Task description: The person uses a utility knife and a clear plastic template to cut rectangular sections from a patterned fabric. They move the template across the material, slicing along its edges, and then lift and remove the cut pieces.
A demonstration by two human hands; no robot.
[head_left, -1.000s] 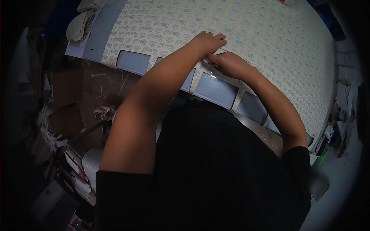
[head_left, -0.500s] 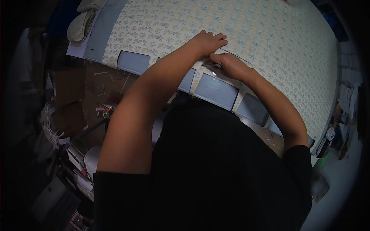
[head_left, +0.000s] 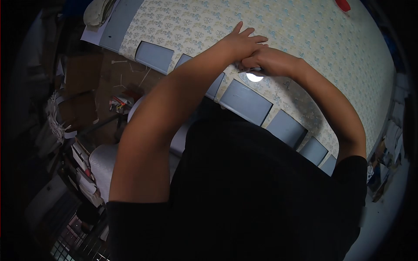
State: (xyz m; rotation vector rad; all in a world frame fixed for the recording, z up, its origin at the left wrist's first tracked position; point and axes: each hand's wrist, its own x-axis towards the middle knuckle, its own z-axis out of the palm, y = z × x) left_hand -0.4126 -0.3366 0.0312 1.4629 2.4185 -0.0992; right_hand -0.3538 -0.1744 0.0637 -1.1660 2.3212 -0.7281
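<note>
Patterned cream fabric [head_left: 174, 26] with blue and yellow motifs covers a grey-blue table. My left hand [head_left: 244, 43] lies on this fabric with its fingers spread. Against its lower side, my right hand [head_left: 272, 61] is closed, thumb side toward the left hand. A small greyish object shows partly under the right fingers, too hidden to name. Just below it a bright white glare [head_left: 254, 77] shines on a glossy surface. Along the near edge of the fabric run rectangular cut-outs, where the grey-blue tabletop [head_left: 246, 102] shows through.
Folded cloth [head_left: 98, 12] rests at the table's far left corner. A red object [head_left: 343, 5] lies at the far right. Cardboard boxes [head_left: 78, 74] and a pile of small coloured items [head_left: 119, 104] are below the table on the left.
My left fingers have spread out more. My right hand has turned and moved slightly up and right. The glare has appeared below it, and the red object has come into view.
</note>
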